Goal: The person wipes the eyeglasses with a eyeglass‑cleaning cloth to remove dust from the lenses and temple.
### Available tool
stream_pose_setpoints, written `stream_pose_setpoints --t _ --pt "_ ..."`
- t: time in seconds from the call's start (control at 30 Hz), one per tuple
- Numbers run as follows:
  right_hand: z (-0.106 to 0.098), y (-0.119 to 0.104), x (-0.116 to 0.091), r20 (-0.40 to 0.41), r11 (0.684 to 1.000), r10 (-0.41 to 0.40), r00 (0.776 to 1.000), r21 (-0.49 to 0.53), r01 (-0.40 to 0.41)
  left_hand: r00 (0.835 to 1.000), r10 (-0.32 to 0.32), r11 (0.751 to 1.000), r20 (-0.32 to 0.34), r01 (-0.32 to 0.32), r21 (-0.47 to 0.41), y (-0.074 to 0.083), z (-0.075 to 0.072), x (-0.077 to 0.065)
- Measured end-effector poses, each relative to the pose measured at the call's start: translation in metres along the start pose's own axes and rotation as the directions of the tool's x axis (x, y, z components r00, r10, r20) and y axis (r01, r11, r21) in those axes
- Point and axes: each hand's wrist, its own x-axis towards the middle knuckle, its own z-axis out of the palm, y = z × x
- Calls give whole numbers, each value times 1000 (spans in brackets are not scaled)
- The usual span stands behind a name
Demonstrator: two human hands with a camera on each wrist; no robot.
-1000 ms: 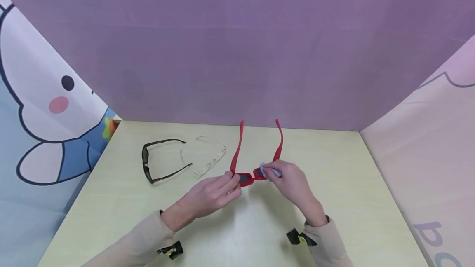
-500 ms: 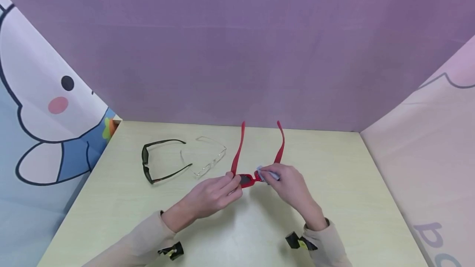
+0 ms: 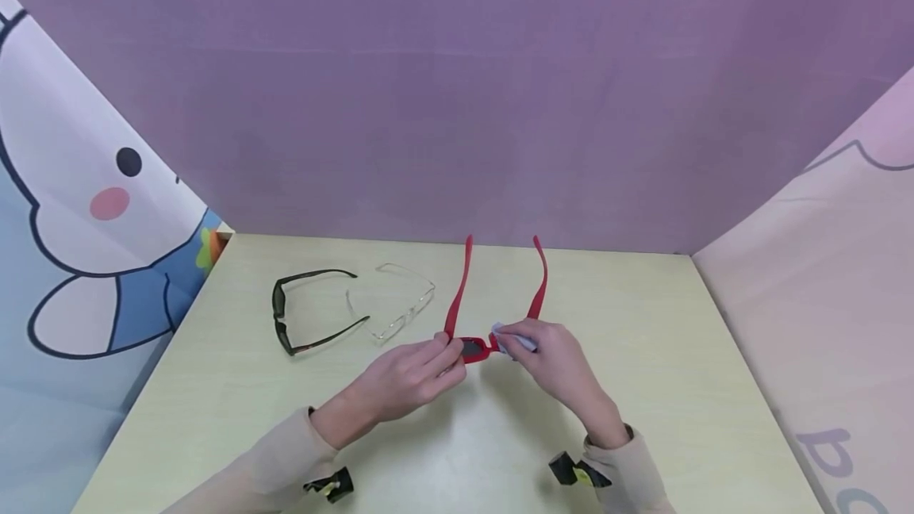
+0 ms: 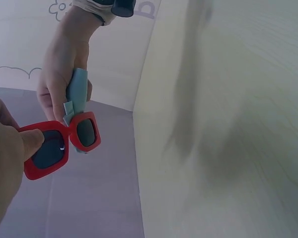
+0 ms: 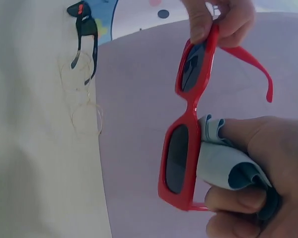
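Note:
Red-framed sunglasses [image 3: 474,350] with dark lenses are held up above the table, both temples unfolded and pointing away. My left hand [image 3: 416,371] pinches the frame at its left end, the thumb lying on the edge of the left lens in the left wrist view. A light blue cloth [image 5: 223,161] is bunched in my right hand [image 3: 560,359], which pinches it against the back of the right lens, near the bridge. From the head view the right lens is mostly hidden by the cloth and fingers; the right wrist view shows its dark front [image 5: 177,158].
Black sunglasses [image 3: 281,314] lie unfolded on the left of the pale table [image 3: 678,387]. Thin clear-framed eyeglasses [image 3: 407,316] lie just right of them. A purple panel [image 3: 457,101] rises behind the table's far edge, with printed cloth at both sides.
My right hand with the cloth has shifted slightly left and toward me, onto the lens area near the bridge. The red sunglasses have dipped slightly; my left hand keeps its hold.

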Motion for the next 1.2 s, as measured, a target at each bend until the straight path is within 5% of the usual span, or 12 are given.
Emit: stream_pose_setpoints --t 0.23,0.5,0.8,1.03,1.2 --pt "-1 8 2 -52 990 49 997 -127 -55 1000 -2 1000 17 2 7 1 -1 1" --pt "0 4 0 16 1000 14 1000 22 -15 1000 -6 1000 13 6 6 2 -1 1" --pt "1 14 2 -67 995 62 996 -76 -68 1000 -10 1000 21 10 1 3 -1 0" --pt "3 11 -2 11 998 10 1000 58 -11 999 -36 999 19 37 -25 5 1 0" --pt "2 8 -4 -73 992 -32 997 118 41 991 -135 985 15 136 -107 9 2 -1"
